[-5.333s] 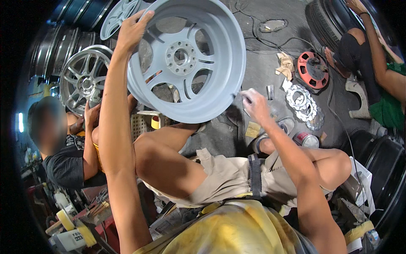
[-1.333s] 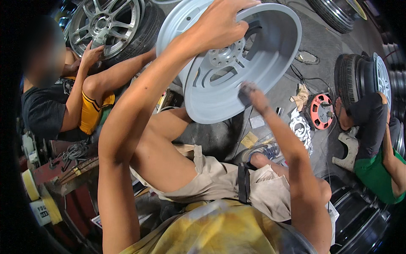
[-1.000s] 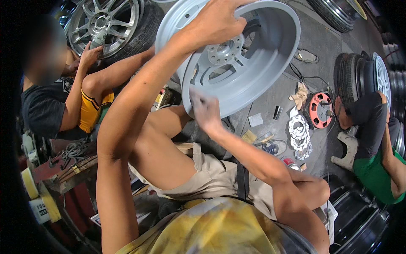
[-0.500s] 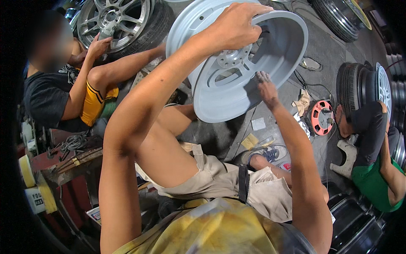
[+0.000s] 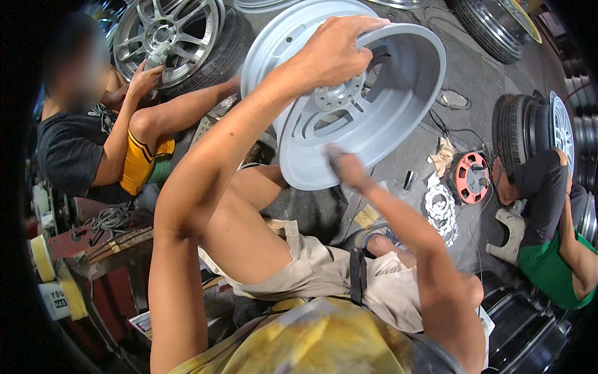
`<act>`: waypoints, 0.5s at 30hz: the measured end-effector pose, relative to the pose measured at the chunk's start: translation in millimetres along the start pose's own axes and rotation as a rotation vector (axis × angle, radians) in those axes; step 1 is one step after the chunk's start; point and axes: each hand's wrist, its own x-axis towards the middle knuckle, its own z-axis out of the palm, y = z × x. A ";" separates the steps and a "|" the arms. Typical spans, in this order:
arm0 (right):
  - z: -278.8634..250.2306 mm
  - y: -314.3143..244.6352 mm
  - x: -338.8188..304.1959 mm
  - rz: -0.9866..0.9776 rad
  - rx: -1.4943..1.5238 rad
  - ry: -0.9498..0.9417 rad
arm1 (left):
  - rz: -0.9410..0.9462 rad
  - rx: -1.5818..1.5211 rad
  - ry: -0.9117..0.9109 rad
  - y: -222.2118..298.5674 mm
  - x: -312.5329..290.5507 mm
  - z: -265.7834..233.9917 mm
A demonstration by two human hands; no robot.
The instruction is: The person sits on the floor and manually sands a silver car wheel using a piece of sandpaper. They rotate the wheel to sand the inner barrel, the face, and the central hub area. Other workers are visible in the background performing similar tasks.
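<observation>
A light grey wheel rim (image 5: 398, 118) stands tilted in front of me, its hollow barrel side facing right and toward me. My left hand (image 5: 339, 50) is closed over the upper edge of the rim, fingers reaching across the lip and thumb inside. Smeared by motion, my right hand (image 5: 346, 168) is at the lower inner wall of the barrel. Whether it holds anything is hidden by the blur. The hub with its bolt holes and the spoke openings show deep inside the rim.
A person at left works on a silver spoked wheel (image 5: 163, 34) with a hand tool (image 5: 157, 57). Another person in green sits at right by a tyre (image 5: 512, 128). An orange cable reel (image 5: 471, 179), white cut-out pieces (image 5: 441, 209) and sandpaper-like scraps (image 5: 365, 216) lie on the floor.
My right hand has swept left and down along the barrel's inside. The rim has shifted slightly left and lower, with my left hand still on its edge.
</observation>
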 end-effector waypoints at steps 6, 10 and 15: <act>-78.3 76.6 15.8 -0.070 -1.015 -0.057 | 0.077 0.167 0.005 -8.2 -6.2 -6.0; 1.7 -28.1 32.4 0.081 -0.311 -0.074 | 0.186 0.136 0.011 -9.5 18.3 11.1; -156.9 -189.3 124.8 -0.005 0.954 0.649 | 0.019 0.112 0.003 -9.3 -1.5 -9.7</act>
